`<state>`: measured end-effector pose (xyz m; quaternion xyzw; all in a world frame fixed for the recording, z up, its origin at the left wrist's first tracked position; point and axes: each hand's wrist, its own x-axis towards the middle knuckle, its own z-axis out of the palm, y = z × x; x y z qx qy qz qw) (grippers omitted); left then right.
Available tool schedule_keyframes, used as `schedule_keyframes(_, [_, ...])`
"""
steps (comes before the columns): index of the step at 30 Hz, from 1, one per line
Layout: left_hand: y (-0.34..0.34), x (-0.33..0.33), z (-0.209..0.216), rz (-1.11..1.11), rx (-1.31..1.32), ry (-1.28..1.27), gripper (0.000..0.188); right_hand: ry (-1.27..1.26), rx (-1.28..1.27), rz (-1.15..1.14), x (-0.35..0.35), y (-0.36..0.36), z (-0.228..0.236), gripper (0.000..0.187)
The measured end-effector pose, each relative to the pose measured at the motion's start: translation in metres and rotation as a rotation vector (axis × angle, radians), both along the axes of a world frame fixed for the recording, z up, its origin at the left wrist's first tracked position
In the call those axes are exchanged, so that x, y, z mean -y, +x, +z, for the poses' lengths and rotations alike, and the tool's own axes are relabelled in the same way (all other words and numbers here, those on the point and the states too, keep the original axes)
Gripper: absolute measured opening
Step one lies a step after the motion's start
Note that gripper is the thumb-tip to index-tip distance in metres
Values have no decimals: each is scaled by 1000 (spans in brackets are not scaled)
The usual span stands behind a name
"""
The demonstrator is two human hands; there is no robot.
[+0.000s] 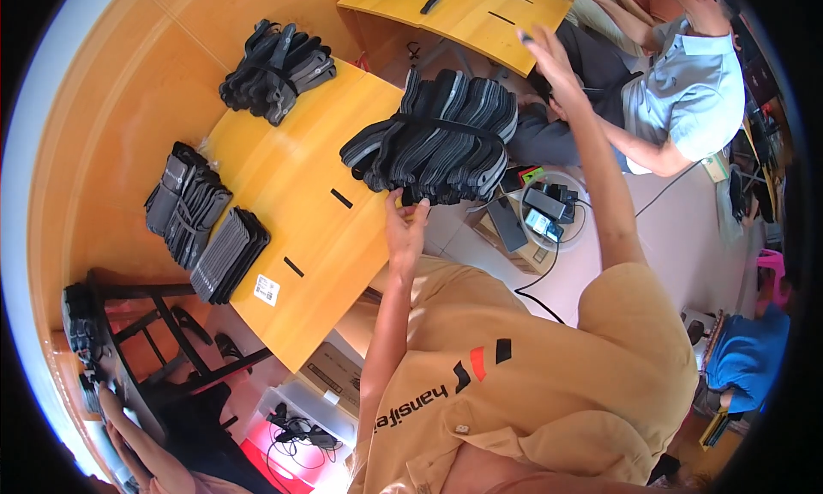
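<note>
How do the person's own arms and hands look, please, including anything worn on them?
The left hand and right hand are ungloved; both forearms are bare, with no watch or bracelet visible. The right sleeve is short, plain tan cloth.

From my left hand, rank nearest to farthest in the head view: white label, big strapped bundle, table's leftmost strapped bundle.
1. Big strapped bundle, at your left hand
2. White label, leftward on the table
3. Leftmost strapped bundle, farther left
</note>
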<state>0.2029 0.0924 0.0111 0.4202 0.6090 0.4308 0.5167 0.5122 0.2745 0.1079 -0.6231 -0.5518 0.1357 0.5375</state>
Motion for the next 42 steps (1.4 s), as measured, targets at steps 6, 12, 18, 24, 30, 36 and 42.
schedule_keyframes(6, [-49,-17,38,-150,81,-66,38,-1269,-363,879,73,62,-93,69])
schedule_keyframes(12, [-57,-89,81,154,-568,627,36,-974,-966,982,99,-6,-114,91])
schedule_keyframes(18, [-20,-142,68,-452,-928,-32,100,-913,-1197,819,102,-42,-96,70])
schedule_keyframes(24, [-18,-134,75,-490,-738,-26,98,-779,-1245,457,103,-58,-64,53])
schedule_keyframes(30, [-6,-124,76,-340,-310,137,97,-471,-823,403,105,-76,6,71])
schedule_keyframes(36, [-11,-123,112,-196,681,254,92,125,83,521,102,-104,80,77])
schedule_keyframes(42, [-73,-125,62,-285,800,100,85,613,883,645,106,-127,9,50])
